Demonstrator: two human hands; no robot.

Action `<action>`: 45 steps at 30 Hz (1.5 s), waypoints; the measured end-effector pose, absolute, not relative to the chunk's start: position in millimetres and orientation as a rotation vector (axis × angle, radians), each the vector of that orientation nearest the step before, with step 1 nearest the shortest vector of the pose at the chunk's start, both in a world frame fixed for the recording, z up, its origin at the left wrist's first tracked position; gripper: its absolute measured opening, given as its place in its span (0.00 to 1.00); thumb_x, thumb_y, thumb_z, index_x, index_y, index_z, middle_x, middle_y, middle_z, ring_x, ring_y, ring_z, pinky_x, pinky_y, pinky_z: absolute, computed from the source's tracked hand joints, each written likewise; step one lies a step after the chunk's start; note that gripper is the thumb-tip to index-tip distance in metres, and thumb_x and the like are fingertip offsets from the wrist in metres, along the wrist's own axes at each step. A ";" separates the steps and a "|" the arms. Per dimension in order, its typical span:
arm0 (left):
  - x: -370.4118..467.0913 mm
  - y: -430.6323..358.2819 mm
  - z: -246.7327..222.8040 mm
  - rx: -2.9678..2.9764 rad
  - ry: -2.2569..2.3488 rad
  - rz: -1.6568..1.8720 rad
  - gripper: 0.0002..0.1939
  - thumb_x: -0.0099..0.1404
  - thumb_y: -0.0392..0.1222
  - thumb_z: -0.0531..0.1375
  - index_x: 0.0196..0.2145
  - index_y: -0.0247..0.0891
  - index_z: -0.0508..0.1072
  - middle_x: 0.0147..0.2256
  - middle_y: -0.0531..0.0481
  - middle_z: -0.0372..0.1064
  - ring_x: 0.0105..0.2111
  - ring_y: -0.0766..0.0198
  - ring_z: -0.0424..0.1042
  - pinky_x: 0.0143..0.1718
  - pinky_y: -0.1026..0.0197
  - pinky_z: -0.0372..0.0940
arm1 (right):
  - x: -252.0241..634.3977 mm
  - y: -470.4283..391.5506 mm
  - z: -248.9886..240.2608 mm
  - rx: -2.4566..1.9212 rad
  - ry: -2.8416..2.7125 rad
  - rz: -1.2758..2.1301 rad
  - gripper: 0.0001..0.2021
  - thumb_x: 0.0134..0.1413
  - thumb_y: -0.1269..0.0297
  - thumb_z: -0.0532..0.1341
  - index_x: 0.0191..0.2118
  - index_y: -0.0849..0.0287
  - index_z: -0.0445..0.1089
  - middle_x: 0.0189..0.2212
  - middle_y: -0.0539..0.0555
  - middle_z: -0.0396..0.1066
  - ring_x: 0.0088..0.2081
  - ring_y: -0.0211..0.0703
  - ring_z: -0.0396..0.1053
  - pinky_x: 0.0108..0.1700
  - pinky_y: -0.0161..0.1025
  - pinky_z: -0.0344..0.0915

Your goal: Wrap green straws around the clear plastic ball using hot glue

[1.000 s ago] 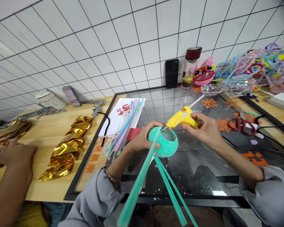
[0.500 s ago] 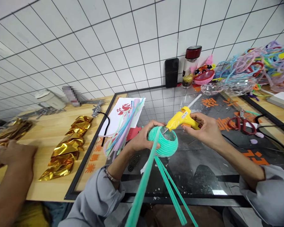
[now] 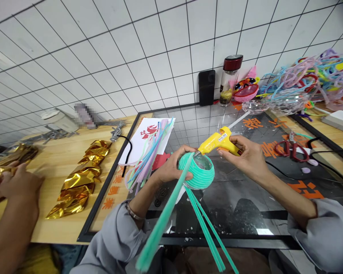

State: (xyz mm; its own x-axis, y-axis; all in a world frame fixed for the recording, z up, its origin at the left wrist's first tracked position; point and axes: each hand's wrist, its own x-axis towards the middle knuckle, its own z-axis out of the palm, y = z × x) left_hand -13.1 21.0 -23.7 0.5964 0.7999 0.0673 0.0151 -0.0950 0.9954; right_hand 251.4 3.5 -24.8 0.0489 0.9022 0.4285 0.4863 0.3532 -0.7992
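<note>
My left hand (image 3: 174, 165) is closed around the far left side of a round bowl (image 3: 200, 177) wrapped in teal pipe cleaners, its clear inner wall showing at the opening. A loose bundle of teal pipe cleaners (image 3: 165, 217) trails from the rim toward me, and more strands (image 3: 207, 232) hang below the bowl. My right hand (image 3: 245, 154) grips the handle of a yellow hot glue gun (image 3: 215, 142). Its nozzle points down-left at the bowl's rim, close to where the loose bundle leaves it. A white glue stick (image 3: 240, 120) sticks out of the gun's back.
Pipe cleaners in mixed colours (image 3: 151, 152) lie on white paper at left. Red-handled scissors (image 3: 292, 150) and a black cord are at right. At the back stand a phone (image 3: 206, 87) and a glass bottle (image 3: 226, 85). Beside gold foil (image 3: 80, 182), another person's hands (image 3: 19, 186) work.
The glue gun has shifted slightly left along the bowl's rim and sits flatter. The loose teal bundle's end has swung left. At far left, the other person's hands have moved.
</note>
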 end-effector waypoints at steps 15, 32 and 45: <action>-12.7 22.3 -24.8 1.537 0.694 0.764 0.38 0.40 0.52 0.75 0.48 0.41 0.70 0.53 0.44 0.70 0.48 0.52 0.69 0.50 0.53 0.64 | 254.2 5.0 -25.2 -1.295 -1.604 0.499 0.13 0.48 0.54 0.68 0.34 0.55 0.69 0.26 0.50 0.70 0.27 0.42 0.68 0.29 0.39 0.63; -12.3 22.4 -25.5 1.532 0.680 0.752 0.38 0.40 0.52 0.76 0.48 0.41 0.69 0.53 0.44 0.69 0.49 0.52 0.69 0.49 0.54 0.64 | 252.0 4.2 -24.5 -1.313 -1.590 0.521 0.15 0.47 0.53 0.68 0.35 0.56 0.69 0.26 0.50 0.70 0.26 0.41 0.67 0.28 0.39 0.62; -15.7 23.3 -27.5 1.574 0.688 0.740 0.39 0.42 0.53 0.75 0.50 0.41 0.69 0.56 0.42 0.67 0.53 0.49 0.69 0.52 0.52 0.64 | 253.5 5.4 -21.1 -1.301 -1.591 0.602 0.15 0.45 0.54 0.69 0.34 0.56 0.69 0.25 0.49 0.70 0.25 0.40 0.65 0.27 0.37 0.61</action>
State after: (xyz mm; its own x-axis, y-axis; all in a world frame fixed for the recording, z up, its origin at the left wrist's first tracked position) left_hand -15.7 23.3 -27.5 0.6220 0.7789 0.0802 0.0228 -0.1204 0.9925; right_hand 253.5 5.4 -21.1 0.0282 0.9317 0.3622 0.4587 0.3098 -0.8328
